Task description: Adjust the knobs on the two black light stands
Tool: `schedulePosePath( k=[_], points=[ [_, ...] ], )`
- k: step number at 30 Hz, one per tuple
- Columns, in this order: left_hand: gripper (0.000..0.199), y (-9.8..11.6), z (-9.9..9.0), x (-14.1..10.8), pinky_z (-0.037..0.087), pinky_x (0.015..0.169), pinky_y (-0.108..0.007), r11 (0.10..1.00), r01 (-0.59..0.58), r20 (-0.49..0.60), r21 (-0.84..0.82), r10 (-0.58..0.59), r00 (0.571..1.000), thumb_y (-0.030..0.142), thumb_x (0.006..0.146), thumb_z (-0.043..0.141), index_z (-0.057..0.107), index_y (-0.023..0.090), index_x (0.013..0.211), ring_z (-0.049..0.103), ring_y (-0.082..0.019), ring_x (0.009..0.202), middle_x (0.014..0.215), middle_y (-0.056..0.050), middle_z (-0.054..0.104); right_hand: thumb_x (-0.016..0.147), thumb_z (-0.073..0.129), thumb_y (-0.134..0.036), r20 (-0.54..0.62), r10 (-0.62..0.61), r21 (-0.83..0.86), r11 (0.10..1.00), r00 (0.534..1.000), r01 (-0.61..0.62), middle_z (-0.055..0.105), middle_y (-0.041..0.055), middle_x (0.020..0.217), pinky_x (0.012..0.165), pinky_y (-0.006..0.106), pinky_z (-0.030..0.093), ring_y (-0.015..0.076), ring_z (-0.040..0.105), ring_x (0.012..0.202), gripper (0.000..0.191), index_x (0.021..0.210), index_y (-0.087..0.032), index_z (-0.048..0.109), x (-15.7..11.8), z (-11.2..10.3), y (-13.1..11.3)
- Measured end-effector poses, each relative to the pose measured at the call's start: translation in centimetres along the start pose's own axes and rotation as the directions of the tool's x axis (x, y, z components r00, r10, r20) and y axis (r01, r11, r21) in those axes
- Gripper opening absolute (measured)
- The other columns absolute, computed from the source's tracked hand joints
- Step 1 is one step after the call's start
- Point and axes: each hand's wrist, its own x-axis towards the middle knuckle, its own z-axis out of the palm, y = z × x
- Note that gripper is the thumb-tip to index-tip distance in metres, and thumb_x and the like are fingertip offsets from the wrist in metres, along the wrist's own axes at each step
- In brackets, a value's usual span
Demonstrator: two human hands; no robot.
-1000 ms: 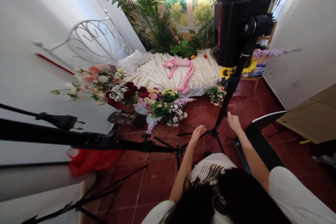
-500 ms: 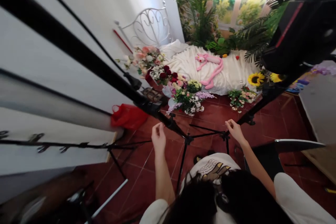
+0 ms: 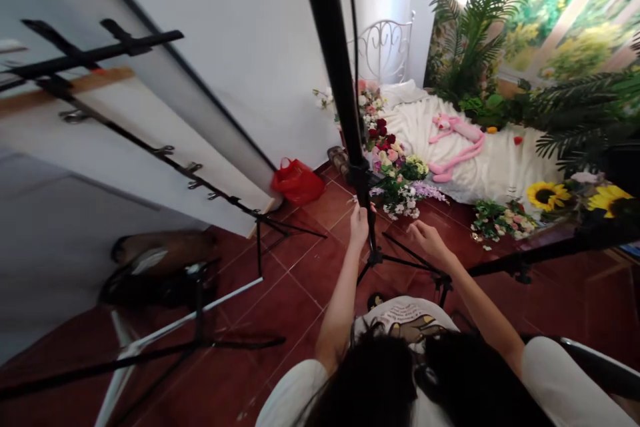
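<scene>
Red tiles [image 3: 300, 273] spread beneath the black stand [image 3: 333, 47] before us. Our left hand [image 3: 359, 227] has just reached its pole [image 3: 353, 133], putting the stand within grasp; whether those fingers grip, we cannot tell. Our right hand [image 3: 431, 241], loosely open, hovers nearby, apart from it.

Open red tiled floor [image 3: 305, 267] lies left of the upright black light stand [image 3: 338, 47], whose pole and spread legs block the middle, while a second slanting black stand [image 3: 550, 252] bars the right and clustered flowers [image 3: 400, 180] crowd the bed's near edge.
</scene>
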Motion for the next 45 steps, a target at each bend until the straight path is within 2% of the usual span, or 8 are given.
schedulePosePath(
  k=[3, 5, 8, 13, 20, 27, 37, 45],
  points=[
    [0.076, -0.1, 0.0, 0.2, 0.056, 0.073, -0.032, 1.0, 0.014, 0.004, -0.014, -0.014, 1.0, 0.094, 0.085, 0.046, 0.065, 0.021, 0.091, 0.064, -0.019, 0.076, 0.085, -0.008, 0.067, 0.109, 0.034, -0.049, 0.01, -0.154, -0.028, 0.988, 0.988, 0.154, 0.079, 0.0107, 0.112, 0.1, 0.039, 0.056, 0.0242, 0.074, 0.106, 0.046, 0.121, -0.022, 0.07, 4.3, 1.2, -2.1],
    [0.073, 0.0, 0.0, 0.3, 0.056, 0.076, -0.033, 1.0, 0.003, 0.014, -0.015, -0.003, 1.0, 0.091, 0.087, 0.046, 0.064, 0.021, 0.09, 0.064, -0.019, 0.078, 0.085, -0.008, 0.067, 0.108, 0.036, -0.04, 0.009, -0.254, -0.077, 0.964, 0.967, 0.254, 0.072, 0.0158, 0.139, 0.114, 0.044, 0.05, 0.0262, 0.067, 0.13, 0.046, 0.14, -0.019, 0.063, 6.8, 2.4, -3.3],
    [0.072, 0.2, 0.2, 0.3, 0.055, 0.08, -0.033, 0.999, -0.027, 0.004, -0.018, 0.027, 1.0, 0.091, 0.087, 0.046, 0.063, 0.021, 0.087, 0.063, -0.019, 0.079, 0.084, -0.007, 0.066, 0.106, 0.038, -0.027, 0.122, -0.359, -0.154, 0.914, 0.925, 0.375, 0.063, 0.0182, 0.152, 0.121, 0.045, 0.046, 0.026, 0.059, 0.141, 0.05, 0.151, -0.015, 0.055, 9.5, 3.9, -4.9],
    [0.071, -0.1, 0.5, 0.4, 0.055, 0.083, -0.032, 0.999, -0.031, -0.022, 0.008, 0.031, 0.999, 0.09, 0.089, 0.044, 0.061, 0.021, 0.084, 0.063, -0.019, 0.081, 0.085, -0.007, 0.067, 0.096, 0.051, -0.011, 0.332, -0.345, -0.34, 0.825, 0.878, 0.452, 0.072, 0.0183, 0.139, 0.112, 0.041, 0.051, 0.028, 0.067, 0.13, 0.045, 0.139, -0.014, 0.064, 11.9, 3.5, -7.2],
    [0.074, -0.4, 0.5, 0.5, 0.055, 0.079, -0.034, 0.998, -0.058, -0.002, -0.031, 0.058, 0.998, 0.091, 0.088, 0.046, 0.066, 0.019, 0.092, 0.063, -0.019, 0.078, 0.083, -0.007, 0.067, 0.085, 0.073, -0.012, 0.464, -0.177, -0.577, 0.683, 0.868, 0.448, 0.082, 0.0089, 0.097, 0.075, 0.027, 0.052, 0.0264, 0.078, 0.09, 0.032, 0.116, -0.02, 0.075, 14.8, 1.0, -10.8],
    [0.077, -0.5, 0.6, 0.5, 0.051, 0.071, -0.03, 0.995, -0.093, -0.003, -0.044, 0.093, 0.996, 0.093, 0.088, 0.043, 0.064, 0.019, 0.089, 0.06, -0.016, 0.072, 0.08, -0.005, 0.066, 0.081, 0.079, -0.015, 0.611, -0.148, -0.621, 0.52, 0.778, 0.587, 0.082, 0.0055, 0.092, 0.068, 0.022, 0.046, 0.0231, 0.078, 0.087, 0.022, 0.103, -0.02, 0.081, 16.2, 0.4, -13.5],
    [0.077, 0.2, 1.0, 0.5, 0.05, 0.069, -0.028, 0.993, -0.113, -0.036, -0.033, 0.111, 0.993, 0.094, 0.086, 0.042, 0.061, 0.019, 0.086, 0.057, -0.015, 0.07, 0.076, -0.003, 0.063, 0.1, 0.056, -0.015, 0.495, -0.355, -0.64, 0.468, 0.793, 0.609, 0.082, 0.0156, 0.105, 0.078, 0.026, 0.047, 0.0226, 0.076, 0.094, 0.02, 0.11, -0.013, 0.074, 13.3, 1.7, -9.8],
    [0.076, 0.3, 1.1, 0.6, 0.049, 0.07, -0.029, 0.991, -0.127, -0.037, -0.053, 0.125, 0.991, 0.095, 0.086, 0.043, 0.059, 0.02, 0.082, 0.055, -0.015, 0.069, 0.076, -0.004, 0.061, 0.098, 0.055, -0.007, 0.581, -0.318, -0.629, 0.408, 0.749, 0.661, 0.078, 0.0155, 0.107, 0.085, 0.029, 0.052, 0.0256, 0.071, 0.11, 0.02, 0.101, -0.012, 0.074, 15.5, 3.8, -9.1]
  ],
)
